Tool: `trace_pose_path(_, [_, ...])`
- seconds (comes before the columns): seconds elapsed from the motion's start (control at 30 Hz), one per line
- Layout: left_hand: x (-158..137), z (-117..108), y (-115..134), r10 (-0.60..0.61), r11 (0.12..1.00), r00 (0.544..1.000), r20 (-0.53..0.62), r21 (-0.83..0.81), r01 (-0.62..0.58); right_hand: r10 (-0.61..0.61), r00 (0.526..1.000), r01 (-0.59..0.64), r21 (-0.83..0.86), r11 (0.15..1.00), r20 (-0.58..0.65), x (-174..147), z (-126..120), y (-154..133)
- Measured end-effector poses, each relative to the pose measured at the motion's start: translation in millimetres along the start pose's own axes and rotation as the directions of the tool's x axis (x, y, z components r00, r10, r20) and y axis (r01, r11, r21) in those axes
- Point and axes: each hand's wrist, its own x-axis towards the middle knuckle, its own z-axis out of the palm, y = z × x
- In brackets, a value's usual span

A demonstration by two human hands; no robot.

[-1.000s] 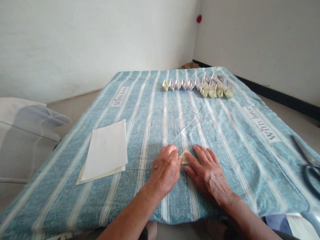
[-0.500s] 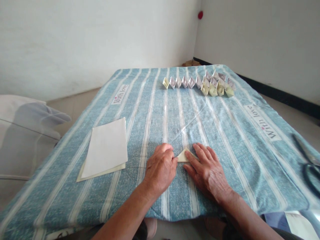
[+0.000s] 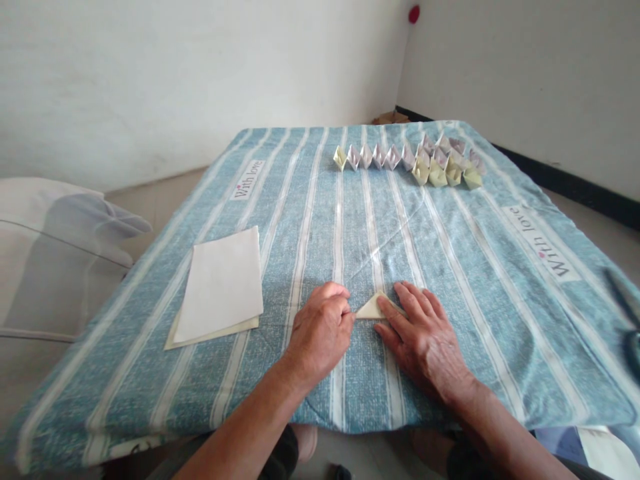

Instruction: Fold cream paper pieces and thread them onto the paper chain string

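A small cream triangle of folded paper point(image 3: 371, 309) lies on the striped cloth near the table's front edge. My left hand point(image 3: 323, 328) is closed at its left corner, thumb and curled fingers pinching the tip. Over its right part my right hand point(image 3: 425, 337) lies flat with fingers spread, the index fingertip pressing on the paper. The right end of the triangle is hidden under those fingers.
Left of my hands lies a stack of white and cream paper sheets point(image 3: 220, 287). Several folded paper boats point(image 3: 379, 157) stand in rows at the far right. Scissors point(image 3: 631, 343) lie at the right edge. A pale draped cloth point(image 3: 60, 253) is beyond the table's left side.
The whole view has shifted slightly, so the table and its contents sit a little further right and higher. Both hands keep nearly the same hold on the folded paper.
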Motion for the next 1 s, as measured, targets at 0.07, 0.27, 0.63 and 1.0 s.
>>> trace_pose_path(0.07, [0, -1, -1, -0.009, 1.000, 1.000, 0.019, -0.011, 0.009, 0.004, 1.000, -0.004, 0.000, 1.000, -0.002, 0, 0, 0])
trace_pose_path(0.27, [2, -7, -7, -0.004, 0.993, 0.999, 0.035, -0.119, 0.008, -0.003, 1.000, 0.003, 0.002, 1.000, 0.014, -2, 1, 1])
trace_pose_path(0.63, [-24, 1, 5, 0.340, 0.903, 0.940, -0.032, 0.291, -0.317, 0.007, 1.000, -0.007, 0.006, 1.000, 0.011, 0, -1, 0])
trace_pose_path(1.0, [-38, 6, 0, 0.371, 0.836, 0.929, -0.013, 0.439, -0.328, 0.023, 0.999, -0.023, 0.007, 1.000, 0.023, 2, -3, -1])
